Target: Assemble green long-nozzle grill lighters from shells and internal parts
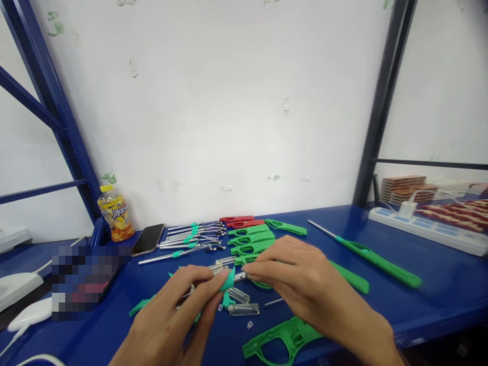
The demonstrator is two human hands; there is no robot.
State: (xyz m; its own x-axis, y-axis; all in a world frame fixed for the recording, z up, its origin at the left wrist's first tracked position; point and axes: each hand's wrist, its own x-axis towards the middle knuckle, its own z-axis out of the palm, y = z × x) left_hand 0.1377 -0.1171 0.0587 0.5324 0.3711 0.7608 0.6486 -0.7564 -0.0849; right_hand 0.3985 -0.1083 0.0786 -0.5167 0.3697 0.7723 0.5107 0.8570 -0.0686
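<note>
My left hand (179,310) pinches a teal plastic piece (229,280) low in the centre of the head view. A short metal tube (240,277) sticks out of that piece, and the fingertips of my right hand (301,284) are closed on its other end. Just below the fingers lie clear lighter tanks (244,309) and a tiny metal part (250,325). An open green handle shell (274,343) rests at the front edge. Behind my hands are several green handle shells (251,239) and red ones (244,222).
Metal rods with wires (190,236) lie at the back left beside a phone (148,240) and a drink bottle (116,213). An assembled green lighter (377,262) lies right on the blue table (438,284), near a white power strip (430,231). Blue posts stand left.
</note>
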